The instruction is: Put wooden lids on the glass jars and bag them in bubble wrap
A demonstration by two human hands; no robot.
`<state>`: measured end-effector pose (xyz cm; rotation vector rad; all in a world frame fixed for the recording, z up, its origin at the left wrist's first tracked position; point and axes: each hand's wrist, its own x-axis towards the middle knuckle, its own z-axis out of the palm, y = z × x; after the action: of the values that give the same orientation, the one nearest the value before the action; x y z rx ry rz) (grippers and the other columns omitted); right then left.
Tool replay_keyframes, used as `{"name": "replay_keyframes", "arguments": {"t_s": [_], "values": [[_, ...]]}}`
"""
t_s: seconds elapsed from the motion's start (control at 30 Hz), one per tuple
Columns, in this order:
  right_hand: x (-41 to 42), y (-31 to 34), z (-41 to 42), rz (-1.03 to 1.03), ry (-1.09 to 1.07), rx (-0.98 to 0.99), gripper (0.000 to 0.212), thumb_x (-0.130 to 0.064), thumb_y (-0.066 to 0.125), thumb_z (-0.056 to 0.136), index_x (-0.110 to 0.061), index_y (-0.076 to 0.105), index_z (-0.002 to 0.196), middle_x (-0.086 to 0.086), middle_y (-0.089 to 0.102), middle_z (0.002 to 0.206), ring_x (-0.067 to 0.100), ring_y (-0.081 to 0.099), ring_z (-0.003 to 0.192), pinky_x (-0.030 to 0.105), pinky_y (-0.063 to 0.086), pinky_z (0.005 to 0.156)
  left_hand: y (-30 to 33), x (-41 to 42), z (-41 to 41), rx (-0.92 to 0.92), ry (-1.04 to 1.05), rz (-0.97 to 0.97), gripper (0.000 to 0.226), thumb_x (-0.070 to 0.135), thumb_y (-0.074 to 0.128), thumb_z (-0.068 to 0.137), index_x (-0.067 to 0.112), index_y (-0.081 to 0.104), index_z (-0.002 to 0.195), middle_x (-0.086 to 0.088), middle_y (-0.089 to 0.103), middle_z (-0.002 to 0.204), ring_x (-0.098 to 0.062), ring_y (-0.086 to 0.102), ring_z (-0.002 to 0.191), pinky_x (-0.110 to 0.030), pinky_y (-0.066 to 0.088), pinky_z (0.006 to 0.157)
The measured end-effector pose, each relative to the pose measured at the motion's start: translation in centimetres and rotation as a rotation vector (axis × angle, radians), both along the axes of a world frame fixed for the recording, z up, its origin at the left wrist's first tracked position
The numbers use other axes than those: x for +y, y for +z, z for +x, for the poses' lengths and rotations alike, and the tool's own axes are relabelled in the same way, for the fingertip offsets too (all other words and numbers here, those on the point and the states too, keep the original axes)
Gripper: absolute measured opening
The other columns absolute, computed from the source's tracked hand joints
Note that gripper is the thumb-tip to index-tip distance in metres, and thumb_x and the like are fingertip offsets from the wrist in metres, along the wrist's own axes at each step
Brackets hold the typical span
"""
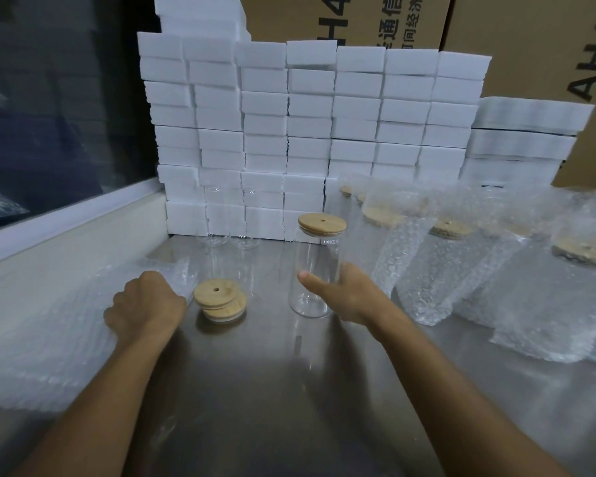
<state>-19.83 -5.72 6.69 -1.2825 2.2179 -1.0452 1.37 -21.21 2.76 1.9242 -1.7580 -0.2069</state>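
head view, packing bench. my right hand [344, 294] grips the lower body of a lidded glass jar [312, 273], thumb across its front, fingers wrapped behind; the jar stands upright on the steel table [289, 390] near the middle. its wooden lid [321, 224] is seated flat on the mouth. my left hand [145, 304] is curled on the top edge of a bubble-wrap bag [176, 273] from the flat pile of bags [42, 339] along the left edge; i judge it is pinching that bag, though the fingertips are hidden.

done, as far as i can see: a row of bagged jars [437, 266] stands at the right, each with a lid showing through the wrap. the jar in hand is lidded but not yet bagged.

left: at least two bare jars [221, 242] wait without lids behind a short stack of spare lids [219, 299] lying just beside my left hand. i cannot count the spare lids exactly.

background: white foam blocks [310, 132] stacked against cardboard cartons [530, 46].
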Motion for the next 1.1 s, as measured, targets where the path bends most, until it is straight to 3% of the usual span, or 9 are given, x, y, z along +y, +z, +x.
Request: {"name": "replay_keyframes", "arguments": {"t_s": [0.07, 0.13, 0.3, 0.43, 0.63, 0.77, 0.87, 0.97, 1.1], "values": [[0.1, 0.4, -0.1, 0.108, -0.058, 0.106, 0.054, -0.064, 0.061, 0.09, -0.01, 0.061, 0.087, 0.004, 0.06, 0.076, 0.026, 0.067, 0.085, 0.047, 0.058, 0.089, 0.0, 0.0, 0.0, -0.021, -0.01, 0.009, 0.026, 0.022, 0.066, 0.085, 0.006, 0.062, 0.105, -0.021, 0.063, 0.114, -0.041, 0.058, 0.105, -0.042, 0.045, 0.086], [0.4, 0.8, -0.1, 0.187, -0.098, 0.183, 0.052, -0.063, 0.063, 0.089, -0.014, 0.054, 0.076, 0.002, 0.063, 0.075, 0.026, 0.07, 0.086, 0.046, 0.06, 0.087, 0.0, -0.1, 0.0, -0.033, -0.01, 0.003, 0.028, 0.022, 0.067, 0.085, 0.006, 0.062, 0.107, -0.021, 0.063, 0.114, -0.041, 0.058, 0.105, -0.043, 0.046, 0.087], [1.0, 1.7, -0.1, 0.296, 0.015, 0.076, 0.05, -0.055, 0.062, 0.093, -0.006, 0.07, 0.087, -0.002, 0.077, 0.07, 0.016, 0.076, 0.075, 0.032, 0.062, 0.078, 0.4, 0.4, 0.0, 0.002, 0.001, -0.001, 0.029, 0.022, 0.072, 0.082, 0.004, 0.065, 0.103, -0.022, 0.066, 0.107, -0.041, 0.061, 0.099, -0.041, 0.048, 0.082], [1.1, 3.0, 1.3, 0.147, 0.19, -0.036, 0.051, -0.053, 0.059, 0.097, -0.004, 0.073, 0.101, -0.003, 0.079, 0.081, 0.009, 0.076, 0.076, 0.026, 0.062, 0.076, 2.9, 1.0, -0.4, 0.122, -0.069, -0.127, 0.01, 0.014, 0.064, 0.083, 0.006, 0.066, 0.09, -0.019, 0.067, 0.099, -0.04, 0.062, 0.09, -0.037, 0.044, 0.073], [1.5, 4.6, 3.8, -0.159, 0.262, -0.368, 0.063, -0.065, 0.041, 0.099, -0.011, 0.062, 0.122, 0.005, 0.078, 0.103, 0.017, 0.077, 0.083, 0.03, 0.062, 0.078, 8.1, 4.7, -2.0, 0.492, -0.776, -0.295, 0.02, 0.003, 0.061, 0.091, 0.018, 0.062, 0.077, 0.002, 0.062, 0.078, -0.018, 0.055, 0.074, -0.028, 0.045, 0.068], [1.5, 5.2, 4.2, -0.255, 0.266, -0.557, 0.062, -0.067, 0.036, 0.1, -0.014, 0.065, 0.116, 0.005, 0.079, 0.096, 0.021, 0.078, 0.085, 0.031, 0.06, 0.074, 10.1, 7.4, -2.7, 0.477, -1.128, -0.189, 0.017, 0.002, 0.066, 0.089, 0.016, 0.067, 0.079, 0.006, 0.064, 0.073, -0.013, 0.059, 0.071, -0.034, 0.053, 0.074], [1.6, 5.1, 4.0, -0.323, 0.26, -0.545, 0.046, -0.045, 0.042, 0.107, -0.011, 0.071, 0.097, 0.008, 0.079, 0.087, 0.02, 0.077, 0.084, 0.029, 0.059, 0.074, 10.4, 8.3, -3.0, 0.433, -1.212, -0.088, 0.013, 0.002, 0.069, 0.086, 0.013, 0.07, 0.079, 0.006, 0.067, 0.072, -0.013, 0.06, 0.07, -0.035, 0.053, 0.074], [1.5, 4.8, 3.6, -0.382, 0.239, -0.433, 0.032, -0.019, 0.049, 0.104, 0.002, 0.072, 0.102, 0.015, 0.077, 0.092, 0.018, 0.076, 0.08, 0.025, 0.059, 0.071, 10.5, 8.7, -3.3, 0.576, -1.175, -0.006, 0.008, 0.02, 0.072, 0.085, 0.013, 0.071, 0.08, 0.005, 0.069, 0.071, -0.007, 0.059, 0.062, -0.021, 0.049, 0.061], [1.3, 4.7, 4.0, -0.397, 0.239, -0.276, 0.027, -0.017, 0.053, 0.104, 0.003, 0.07, 0.099, 0.02, 0.073, 0.099, 0.03, 0.075, 0.088, 0.02, 0.052, 0.062, 10.6, 8.9, -4.0, 0.674, -0.967, 0.013, 0.042, 0.056, 0.07, 0.074, 0.015, 0.069, 0.083, 0.002, 0.069, 0.066, -0.006, 0.058, 0.053, -0.018, 0.047, 0.055]]}}
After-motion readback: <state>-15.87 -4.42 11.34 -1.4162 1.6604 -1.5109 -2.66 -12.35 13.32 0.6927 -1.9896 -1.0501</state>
